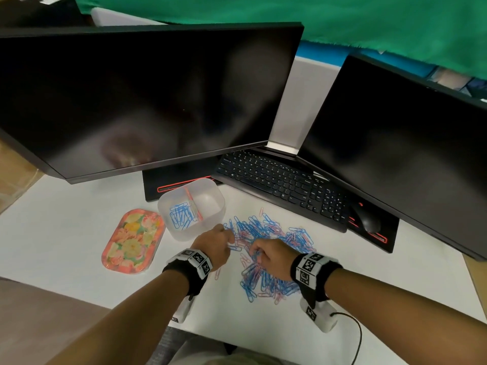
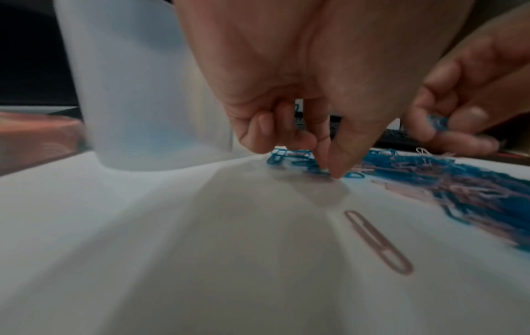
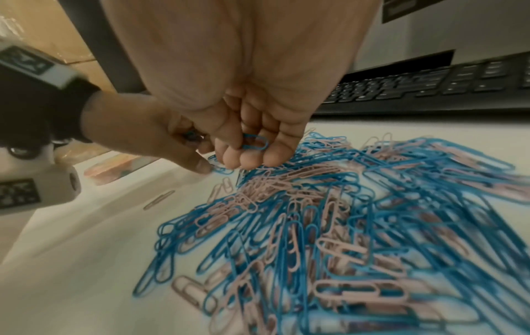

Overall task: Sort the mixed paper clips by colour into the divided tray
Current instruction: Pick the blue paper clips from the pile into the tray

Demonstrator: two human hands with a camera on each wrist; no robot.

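Head view. White counter (image 1: 66,233) with two dark monitors along its back edge and a black keyboard (image 1: 282,183) between them. A clear divided tray (image 1: 210,201) sits just in front of the left monitor (image 1: 147,101); its left compartment holds blue clips (image 1: 181,214), the right compartment looks bare. Just left of the tray lies a flowered tin (image 1: 133,241). The mixed pile of blue and pink clips (image 1: 271,248) spreads over the counter's middle toward the front edge, right of the tray. Both hands work the pile's left side: left hand (image 1: 214,245) at its near-left fringe, right hand (image 1: 274,255) over its middle.

Left wrist view. Left hand (image 2: 286,79) points down, thumb and forefinger tips pressed together at the counter on the pile's edge, grip clamped on a blue clip there, though blur hides the clip itself. Tray wall (image 2: 137,90) stands just beside. One pink clip (image 2: 378,241) lies alone, apart from the pile.

Right wrist view. Right hand (image 3: 244,102) hangs over the pile (image 3: 358,226), fingers curled, grip closed on a blue clip (image 3: 255,141) against the fingertips. Left hand's fingers (image 3: 198,166) touch the counter beside it.
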